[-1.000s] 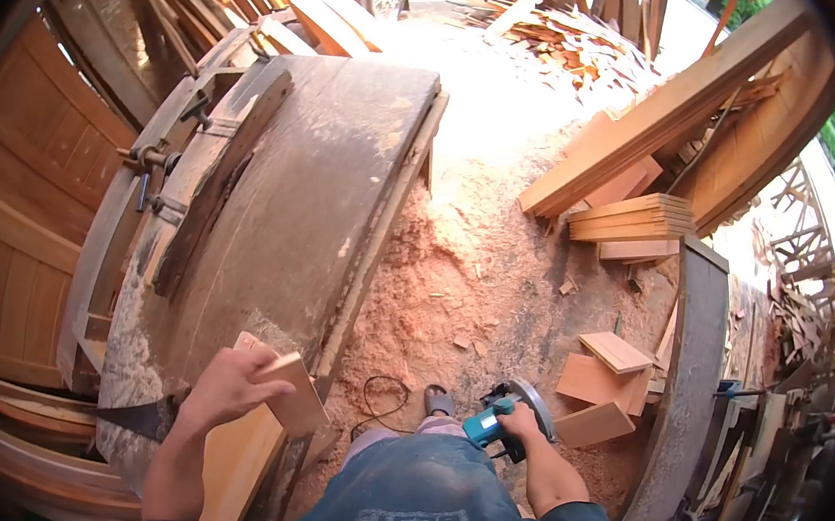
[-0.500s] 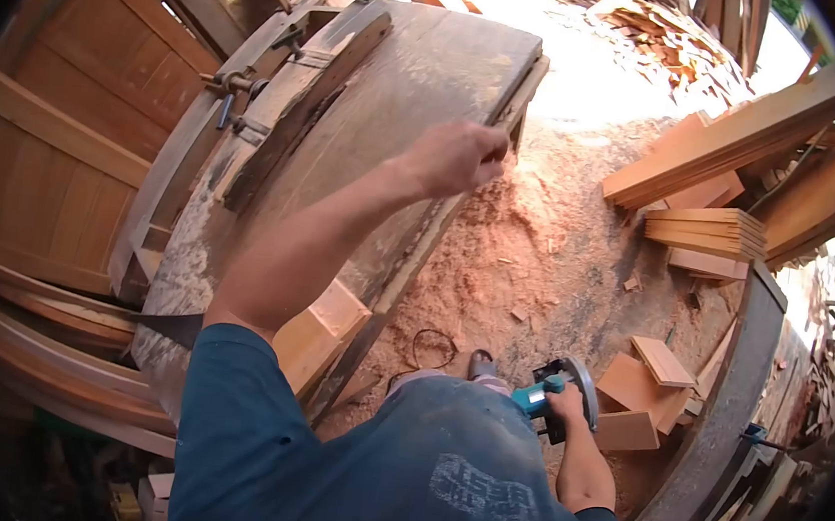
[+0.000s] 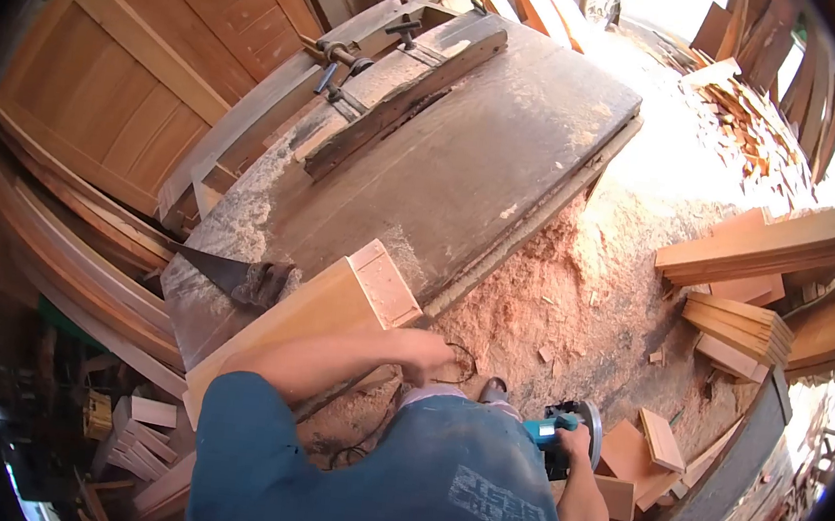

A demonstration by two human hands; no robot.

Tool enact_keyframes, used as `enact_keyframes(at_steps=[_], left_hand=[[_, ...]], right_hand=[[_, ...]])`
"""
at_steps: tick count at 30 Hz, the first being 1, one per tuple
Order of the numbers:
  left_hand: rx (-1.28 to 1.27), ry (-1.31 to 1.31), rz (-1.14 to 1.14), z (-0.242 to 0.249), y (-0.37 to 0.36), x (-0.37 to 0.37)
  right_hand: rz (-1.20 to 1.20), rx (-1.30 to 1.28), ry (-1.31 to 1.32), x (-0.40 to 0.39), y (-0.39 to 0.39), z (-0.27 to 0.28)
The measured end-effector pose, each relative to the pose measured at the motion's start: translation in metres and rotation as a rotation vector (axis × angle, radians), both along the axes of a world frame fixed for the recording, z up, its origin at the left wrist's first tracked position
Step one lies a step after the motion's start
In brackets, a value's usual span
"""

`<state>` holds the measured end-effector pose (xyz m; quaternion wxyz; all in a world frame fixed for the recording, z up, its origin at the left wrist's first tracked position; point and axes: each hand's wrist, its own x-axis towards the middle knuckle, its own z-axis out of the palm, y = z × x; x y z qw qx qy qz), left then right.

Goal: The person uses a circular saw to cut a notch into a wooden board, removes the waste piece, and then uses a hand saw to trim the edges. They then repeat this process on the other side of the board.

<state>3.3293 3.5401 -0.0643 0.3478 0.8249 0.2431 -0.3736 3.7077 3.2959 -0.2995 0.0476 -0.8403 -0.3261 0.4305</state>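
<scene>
My right hand (image 3: 576, 441) is wrapped round the handle of a teal power saw (image 3: 547, 432) with a round guard, low beside my right hip. My left hand (image 3: 424, 354) is in front of my waist, just past the end of a thick wooden beam (image 3: 333, 305). Its fingers are curled together; anything between them is hidden. A loop of black cable (image 3: 467, 368) shows right beside these fingers. The beam lies along the near edge of the large worktable (image 3: 469, 145), with my left forearm across it.
A handsaw (image 3: 216, 269) lies on the table's left part. Clamps (image 3: 342, 57) hold a board at its far side. Sawdust (image 3: 546, 283) covers the floor. Stacked boards (image 3: 738, 327) and loose offcuts (image 3: 662, 440) are on the right. Panelled doors (image 3: 125, 62) lean at the left.
My left hand has come down from above the table to in front of my waist. The view has shifted, showing more of the beam and the handsaw. My right hand still holds the power saw.
</scene>
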Motion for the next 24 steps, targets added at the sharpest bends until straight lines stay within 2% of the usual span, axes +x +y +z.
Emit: enact_keyframes(at_steps=[2, 4, 5, 6, 7, 8, 9, 10, 11, 12, 13, 14, 15, 17, 18, 19, 20, 22, 23, 24], left_hand=[[-0.477, 0.167, -0.003, -0.038, -0.010, 0.031], [-0.429, 0.354, -0.244, -0.054, 0.003, 0.075], [-0.307, 0.388, -0.416, -0.070, 0.019, 0.113], [-0.119, 0.144, -0.556, -0.088, 0.040, 0.157], [-0.047, -0.147, -0.436, -0.027, 0.062, 0.208], [0.025, -0.672, 0.107, 0.037, 0.074, 0.234], [0.060, -1.232, 0.449, 0.086, 0.086, 0.258], [0.397, -1.871, 0.572, 0.122, 0.101, 0.270], [0.328, -2.137, 0.769, 0.167, 0.110, 0.265], [0.066, -2.121, 0.922, 0.198, 0.106, 0.235], [0.211, -2.115, 0.869, 0.204, 0.104, 0.204], [0.308, -1.974, 0.798, 0.193, 0.102, 0.168], [0.456, -1.796, 0.698, 0.153, 0.115, 0.143], [0.207, -1.011, 0.774, 0.094, 0.112, 0.051], [0.277, -0.676, 0.761, 0.067, 0.107, -0.005], [0.453, -0.482, 0.788, 0.037, 0.104, -0.064], [0.552, -0.343, 1.024, 0.010, 0.097, -0.124], [0.850, -0.011, 1.371, 0.009, 0.066, -0.219], [0.877, 0.235, 1.460, 0.022, 0.049, -0.249], [0.853, 0.324, 1.535, 0.004, 0.039, -0.292]], right_hand=[[0.013, -0.006, 0.024, -0.005, 0.003, 0.016], [0.043, 0.011, -0.013, -0.004, 0.000, 0.004], [0.047, 0.002, -0.009, -0.002, -0.003, -0.006], [0.061, 0.001, -0.038, 0.004, -0.010, -0.030], [0.079, -0.015, -0.045, 0.006, -0.013, -0.035], [0.085, 0.033, -0.088, 0.006, -0.018, -0.042], [0.075, 0.035, -0.070, 0.003, -0.016, -0.032], [0.056, 0.034, -0.049, -0.002, -0.018, -0.024], [0.071, 0.022, -0.006, -0.001, -0.018, -0.022], [0.091, -0.002, -0.028, -0.001, -0.019, -0.023], [0.116, -0.026, -0.053, -0.001, -0.018, -0.021], [0.138, -0.046, -0.073, -0.002, -0.015, -0.020], [0.133, -0.014, -0.070, -0.005, -0.014, -0.016], [0.074, -0.010, -0.041, -0.012, -0.011, -0.004], [0.045, -0.008, -0.028, -0.016, -0.011, 0.000], [0.049, 0.028, -0.049, -0.020, -0.011, 0.001], [0.048, 0.029, -0.038, -0.023, -0.009, 0.003], [0.050, 0.025, -0.021, -0.031, -0.008, 0.007], [0.050, 0.017, -0.017, -0.031, -0.011, 0.001], [0.050, 0.012, -0.015, -0.028, -0.014, -0.015]])
